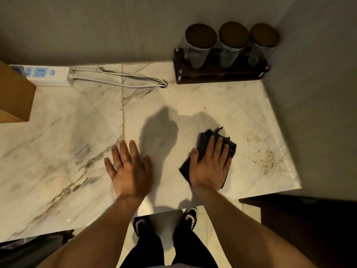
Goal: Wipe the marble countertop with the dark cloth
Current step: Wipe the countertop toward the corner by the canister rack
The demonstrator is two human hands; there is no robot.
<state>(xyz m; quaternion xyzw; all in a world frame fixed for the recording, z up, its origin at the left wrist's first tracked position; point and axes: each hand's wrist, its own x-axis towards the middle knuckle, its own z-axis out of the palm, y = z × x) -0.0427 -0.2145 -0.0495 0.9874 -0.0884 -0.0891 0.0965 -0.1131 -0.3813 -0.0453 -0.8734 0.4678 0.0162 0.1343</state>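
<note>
We see the marble countertop [77,132] from above, with both of the person's bare arms reaching over its near edge. The right hand [210,165] lies flat with its fingers spread on the dark cloth [202,140], pressing the folded cloth against the marble rather than gripping it; the thumb rests off the cloth's left edge. The cloth sits on the right part of the counter, near the front edge, and a small loop of fabric sticks out at its far corner. Just to the right of the cloth, brownish speckled stains [264,157] mark the marble toward the right edge.

The left hand [129,169] is open and empty, palm down on the bare marble, well apart from the cloth, with its fingers spread.

At the back, against the wall, a white power strip [52,76] lies with its cord [119,82] looped across the marble. To the right, in the back corner, a dark wooden rack [216,74] holds three glass jars [199,47] with dark round lids, standing side by side. A brown cardboard box [13,97] sits at the left edge. Below the counter edge we see dark trousers and black-and-white shoes [190,217] on a pale floor.
</note>
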